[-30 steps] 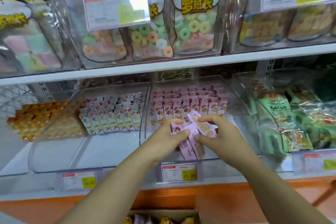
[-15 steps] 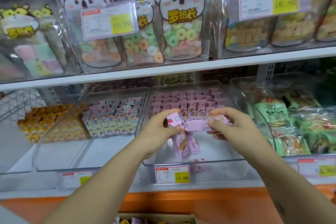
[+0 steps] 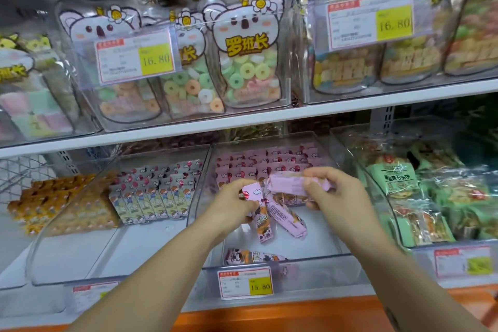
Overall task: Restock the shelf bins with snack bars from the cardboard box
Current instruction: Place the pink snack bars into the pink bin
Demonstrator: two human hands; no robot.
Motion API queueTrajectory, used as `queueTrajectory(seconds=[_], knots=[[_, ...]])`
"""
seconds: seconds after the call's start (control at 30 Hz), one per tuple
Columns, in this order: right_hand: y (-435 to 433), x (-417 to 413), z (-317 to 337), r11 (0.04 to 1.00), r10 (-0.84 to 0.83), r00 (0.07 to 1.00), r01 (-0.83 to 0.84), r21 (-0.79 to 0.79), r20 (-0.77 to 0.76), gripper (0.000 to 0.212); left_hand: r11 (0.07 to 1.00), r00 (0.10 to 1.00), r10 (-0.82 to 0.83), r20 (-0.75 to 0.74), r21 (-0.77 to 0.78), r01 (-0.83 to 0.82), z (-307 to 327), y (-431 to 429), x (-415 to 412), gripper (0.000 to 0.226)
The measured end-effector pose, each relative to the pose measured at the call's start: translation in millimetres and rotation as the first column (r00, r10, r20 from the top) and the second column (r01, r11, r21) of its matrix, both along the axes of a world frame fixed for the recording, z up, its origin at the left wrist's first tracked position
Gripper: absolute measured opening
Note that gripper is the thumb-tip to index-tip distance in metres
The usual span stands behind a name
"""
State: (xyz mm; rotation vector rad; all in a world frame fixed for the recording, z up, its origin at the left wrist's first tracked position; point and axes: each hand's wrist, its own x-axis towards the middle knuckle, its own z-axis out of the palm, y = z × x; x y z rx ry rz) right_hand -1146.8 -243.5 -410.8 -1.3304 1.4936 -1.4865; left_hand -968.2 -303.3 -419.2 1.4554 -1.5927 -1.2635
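Both hands are over the clear middle bin (image 3: 334, 256) on the lower shelf. My left hand (image 3: 231, 205) grips a bunch of pink snack bars (image 3: 283, 217) that hang down from it into the bin. My right hand (image 3: 336, 194) pinches one pink bar (image 3: 288, 184) held level above them. Rows of the same pink bars (image 3: 269, 162) stand at the back of the bin. One loose pink bar (image 3: 253, 256) lies flat near the bin's front wall. The cardboard box is out of view.
To the left, a clear bin (image 3: 80, 259) holds grey-wrapped bars (image 3: 153, 191); orange packs (image 3: 48, 197) lie further left. Green packets (image 3: 431, 197) fill the right bin. Candy bags (image 3: 242, 54) stand on the upper shelf (image 3: 242, 118). A price tag (image 3: 245, 283) hangs on the middle bin.
The view has tilted up, so the box below dropped out of sight. My right hand has drawn one bar out of the bunch, and one bar now lies at the bin's front.
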Motion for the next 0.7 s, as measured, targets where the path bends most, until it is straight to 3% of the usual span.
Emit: queueTrajectory(seconds=[0.07, 0.2, 0.47, 0.6, 0.7], knots=[[-3, 0, -5, 0.998, 0.016, 0.987, -0.007, 0.056, -0.162, 0.017, 0.999, 1.000, 0.002, 0.006, 0.044, -0.003, -4, -4, -2, 0.038], [-6, 1, -10, 0.991, 0.061, 0.968, -0.029, 0.131, -0.244, 0.023, 0.979, 0.996, 0.037, -0.086, 0.202, -0.019, -3, -8, -15, 0.033], [5, -13, 4, 0.999, -0.040, 0.910, 0.037, -0.014, -0.413, 0.035, 0.952, 0.992, 0.077, -0.104, 0.304, -0.042, -19, -28, -35, 0.036], [14, -24, 9, 0.989, -0.141, 0.894, 0.110, -0.098, -0.426, 0.034, 0.962, 0.991, -0.048, 0.128, 0.275, 0.011, -27, -30, -34, 0.034], [21, -32, 10, 0.979, -0.192, 0.875, 0.141, -0.145, -0.445, 0.034, 0.975, 0.872, -0.182, 0.454, 0.198, 0.100, -23, -29, -34, 0.015]])
